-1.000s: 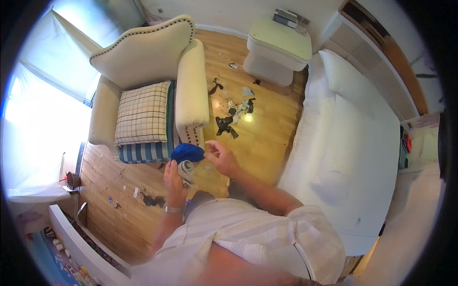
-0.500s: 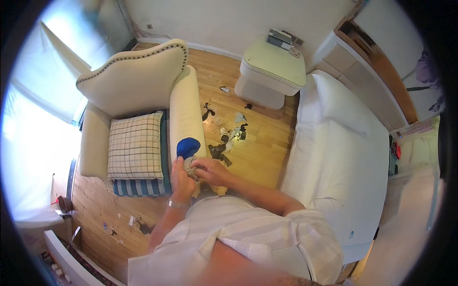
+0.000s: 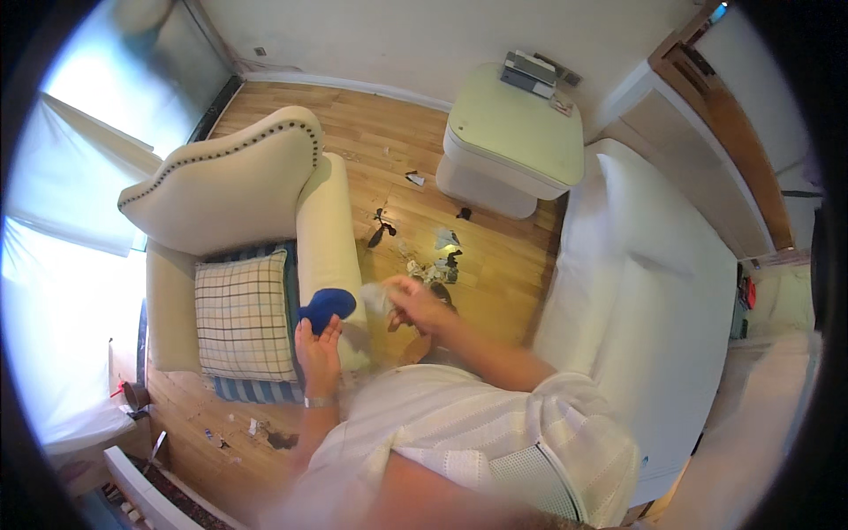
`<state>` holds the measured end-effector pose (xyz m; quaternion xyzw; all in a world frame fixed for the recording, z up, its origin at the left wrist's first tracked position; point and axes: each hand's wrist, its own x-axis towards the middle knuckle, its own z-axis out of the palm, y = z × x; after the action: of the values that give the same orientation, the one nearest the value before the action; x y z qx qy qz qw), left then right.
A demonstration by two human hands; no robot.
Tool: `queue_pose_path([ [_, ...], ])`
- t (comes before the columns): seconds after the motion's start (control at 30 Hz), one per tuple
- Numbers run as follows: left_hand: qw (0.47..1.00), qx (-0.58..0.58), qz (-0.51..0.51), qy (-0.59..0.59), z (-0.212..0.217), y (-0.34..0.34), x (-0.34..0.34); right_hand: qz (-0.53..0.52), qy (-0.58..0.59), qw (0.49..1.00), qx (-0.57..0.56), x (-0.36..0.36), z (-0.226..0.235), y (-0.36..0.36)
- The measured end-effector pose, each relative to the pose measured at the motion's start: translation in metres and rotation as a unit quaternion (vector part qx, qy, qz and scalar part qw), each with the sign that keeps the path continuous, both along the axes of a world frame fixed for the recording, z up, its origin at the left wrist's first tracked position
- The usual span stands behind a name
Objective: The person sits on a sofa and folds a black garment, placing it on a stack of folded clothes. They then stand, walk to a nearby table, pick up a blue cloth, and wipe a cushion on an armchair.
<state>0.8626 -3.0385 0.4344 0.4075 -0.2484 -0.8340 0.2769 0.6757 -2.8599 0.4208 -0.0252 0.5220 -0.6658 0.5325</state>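
Note:
Above the armchair's right arm, my left hand [image 3: 319,349] has its fingers and thumb against a smooth blue rounded piece [image 3: 331,306], holding it from below; its exact kind does not show. A short distance to the right, my right hand [image 3: 417,305] has its fingers bent together around a pale greyish piece [image 3: 377,299], blurred by motion. The two pieces are apart from each other.
A cream studded armchair [image 3: 329,216] with a checked cushion [image 3: 243,316] stands on the left. Scraps of dark and pale litter [image 3: 446,265] lie on the wooden floor. A rounded white bedside cabinet [image 3: 512,132] stands beyond, and a white bed [image 3: 636,336] fills the right.
My hands have drawn apart: the right has moved right with the pale greyish piece, and the left has moved left and slightly down with the blue piece. The whole view has shifted a little.

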Motion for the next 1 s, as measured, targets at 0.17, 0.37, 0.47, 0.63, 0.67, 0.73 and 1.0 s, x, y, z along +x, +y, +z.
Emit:
queue_pose_path([
  [0.17, 0.999, -0.012, 0.038, -0.035, 0.021, 0.019, -0.050, -0.178, 0.202, 0.959, 0.090, -0.202, -0.033, 0.018],
  [0.37, 0.994, -0.032, 0.085, -0.066, 0.032, 0.030, -0.095, -0.291, 0.290, 0.893, 0.181, -0.404, -0.016, 0.047],
  [0.47, 0.987, -0.067, 0.089, -0.114, 0.041, 0.028, -0.102, -0.236, 0.275, 0.890, 0.276, -0.429, -0.059, 0.056],
  [0.63, 0.966, -0.161, 0.061, -0.194, 0.041, 0.021, -0.092, 0.034, 0.155, 0.979, 0.130, -0.283, -0.086, -0.025],
  [0.67, 0.964, -0.176, 0.031, -0.198, 0.043, 0.018, -0.088, 0.094, 0.135, 0.982, 0.096, -0.236, -0.085, -0.039],
  [0.73, 0.957, -0.206, -0.031, -0.201, 0.045, 0.008, -0.078, 0.184, 0.096, 0.977, 0.057, -0.155, -0.066, -0.077],
  [1.0, 0.895, -0.342, -0.063, -0.281, 0.041, -0.024, 0.007, 0.253, -0.021, 0.966, 0.041, -0.010, -0.002, -0.157],
])
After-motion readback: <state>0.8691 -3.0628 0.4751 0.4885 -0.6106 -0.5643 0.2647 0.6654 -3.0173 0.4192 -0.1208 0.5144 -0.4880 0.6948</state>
